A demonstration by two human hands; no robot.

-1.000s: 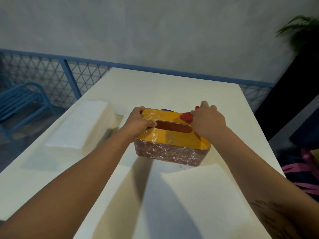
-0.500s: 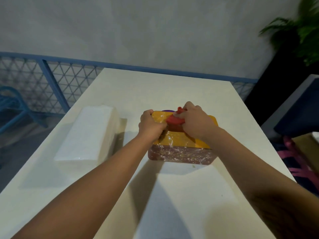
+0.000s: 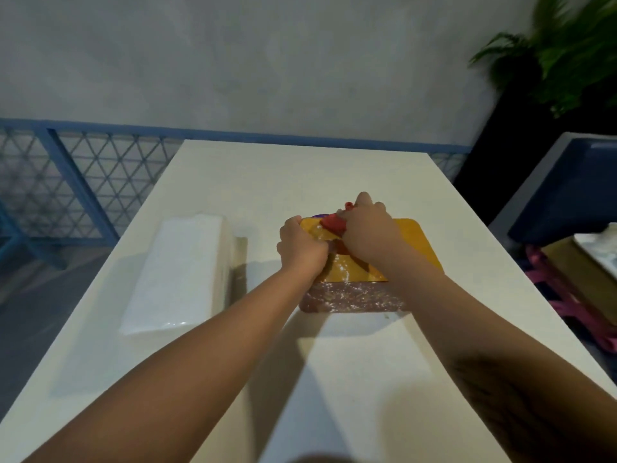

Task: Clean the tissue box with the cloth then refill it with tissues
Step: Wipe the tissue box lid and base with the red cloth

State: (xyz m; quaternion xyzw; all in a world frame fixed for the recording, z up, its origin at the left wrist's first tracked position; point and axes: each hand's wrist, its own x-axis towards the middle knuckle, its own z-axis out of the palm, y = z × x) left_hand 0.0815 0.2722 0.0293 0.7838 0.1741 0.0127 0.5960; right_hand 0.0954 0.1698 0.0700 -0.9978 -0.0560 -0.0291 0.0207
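Note:
The tissue box (image 3: 354, 297) stands mid-table, with a yellow lid (image 3: 419, 240) and brown dusty sides. My left hand (image 3: 300, 250) grips the box's left end, fingers curled over the lid edge. My right hand (image 3: 369, 230) holds a bunched red cloth (image 3: 332, 222) and presses it on the lid's far left part, near the slot. The slot is mostly hidden under my hands. A white pack of tissues (image 3: 182, 270) in clear wrap lies to the left of the box.
The white table (image 3: 334, 379) reaches to a blue mesh railing (image 3: 83, 175) at the back and left. At the right are a potted plant (image 3: 567, 55), a dark blue seat (image 3: 567, 188) and pink things on the floor.
My right hand has wiped the red cloth leftward across the lid, from its right part to beside my left hand. The view has shifted, putting the box further right.

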